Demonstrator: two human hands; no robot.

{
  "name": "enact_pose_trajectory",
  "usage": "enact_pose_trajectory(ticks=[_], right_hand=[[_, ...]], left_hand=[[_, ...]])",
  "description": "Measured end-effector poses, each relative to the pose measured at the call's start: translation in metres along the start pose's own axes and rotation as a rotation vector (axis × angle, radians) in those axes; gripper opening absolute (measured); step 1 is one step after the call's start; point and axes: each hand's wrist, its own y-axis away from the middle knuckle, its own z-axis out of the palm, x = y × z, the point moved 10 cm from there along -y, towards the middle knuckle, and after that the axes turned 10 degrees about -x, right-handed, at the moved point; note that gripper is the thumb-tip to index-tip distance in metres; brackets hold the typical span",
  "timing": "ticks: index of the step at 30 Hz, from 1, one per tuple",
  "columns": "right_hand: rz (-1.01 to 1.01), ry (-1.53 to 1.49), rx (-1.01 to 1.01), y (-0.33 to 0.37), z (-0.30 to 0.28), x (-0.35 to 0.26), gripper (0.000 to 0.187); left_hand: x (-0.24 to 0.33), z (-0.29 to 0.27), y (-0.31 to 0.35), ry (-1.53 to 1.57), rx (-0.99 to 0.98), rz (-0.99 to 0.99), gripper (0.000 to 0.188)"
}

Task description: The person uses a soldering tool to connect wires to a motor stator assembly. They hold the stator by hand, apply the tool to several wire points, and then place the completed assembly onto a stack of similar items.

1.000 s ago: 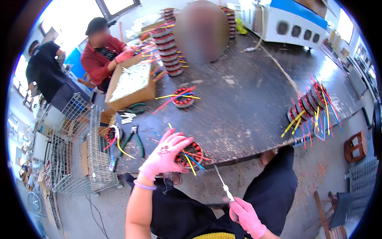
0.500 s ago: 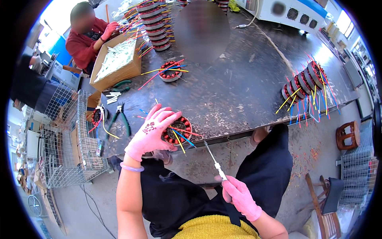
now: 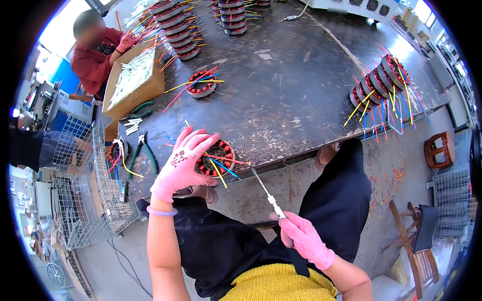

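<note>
My left hand (image 3: 183, 163), in a pink glove, grips a round motor stator (image 3: 228, 150) with red windings at the table's near edge. The thumb lies at its near side and the fingers reach over its far left side. Red, blue and yellow lead wires (image 3: 221, 167) stick out of it to the right. In my right hand (image 3: 303, 236), also pink-gloved, is a soldering iron (image 3: 273, 201) with a pale handle sleeve. Its thin metal tip points up and left, close to the red wire's end; whether they touch I cannot tell.
Another stator (image 3: 202, 85) lies farther back on the dark table (image 3: 281, 110). Green-handled pliers (image 3: 145, 155) and a wired stator (image 3: 119, 150) are at left. A carton of white sleeves (image 3: 133, 83) stands by a seated co-worker (image 3: 93, 55). Stacked stators (image 3: 379, 88) lean at right.
The whole view has shifted, with the table's contents now higher and further left. My hands keep their grips, and the iron's tip stays near the red wire's end.
</note>
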Motion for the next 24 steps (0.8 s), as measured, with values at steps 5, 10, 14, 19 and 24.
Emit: enact_pose_trajectory(ticks=[5,10,14,19,24], right_hand=[[0.006,-0.014,-0.007,0.0001,0.0001,0.0038,0.038],[0.002,-0.047,-0.019,-0.0004,0.0032,-0.0006,0.037],[-0.011,-0.104,-0.026,0.0007,0.0044,0.0029,0.036],[-0.002,-0.026,-0.029,-0.0002,0.0027,0.0017,0.036],[-0.017,-0.085,-0.039,-0.0015,0.0046,0.0026,0.037]], left_hand=[[0.0004,0.0009,-0.0020,-0.008,-0.008,-0.001,0.104],[0.0024,-0.0008,-0.0003,-0.006,0.005,0.015,0.104],[0.0036,-0.0010,-0.0020,0.002,-0.012,-0.001,0.106],[0.0033,-0.0009,-0.0035,0.002,-0.015,-0.001,0.103],[0.0032,-0.0009,-0.0025,-0.006,-0.013,0.002,0.103]])
